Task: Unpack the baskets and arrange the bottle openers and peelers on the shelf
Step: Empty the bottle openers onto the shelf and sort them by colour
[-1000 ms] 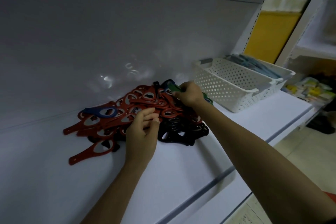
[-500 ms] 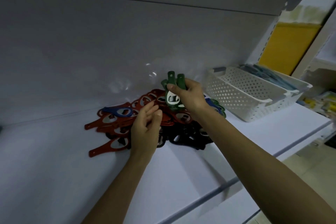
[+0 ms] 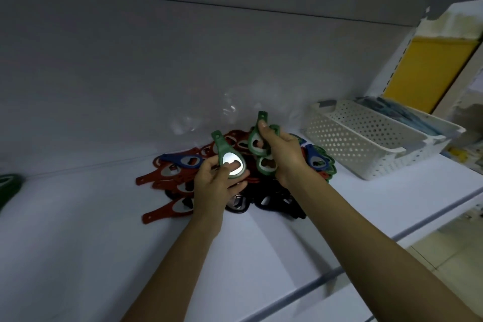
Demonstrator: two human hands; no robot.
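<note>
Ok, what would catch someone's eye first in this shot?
At centre, the left hand holds one green bottle opener with a shiny metal face, and the right hand grips several green openers. Beneath them a heap of red, blue and black openers lies on the shelf, a white perforated basket to its right.

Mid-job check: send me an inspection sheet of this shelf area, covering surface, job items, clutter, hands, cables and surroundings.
Surface: white shelf, pale back wall behind.
Job's things: pile of openers, red, blue and black, lying mixed on the shelf; white basket to its right, bluish items inside, kind unclear.
Clutter: green object at the far left edge, cut off.
Hands: left hand holds one green opener; right hand grips a bunch of green openers above the pile.
Cables: nothing seen.
Surroundings: yellow panel beyond the basket; floor at lower right.
</note>
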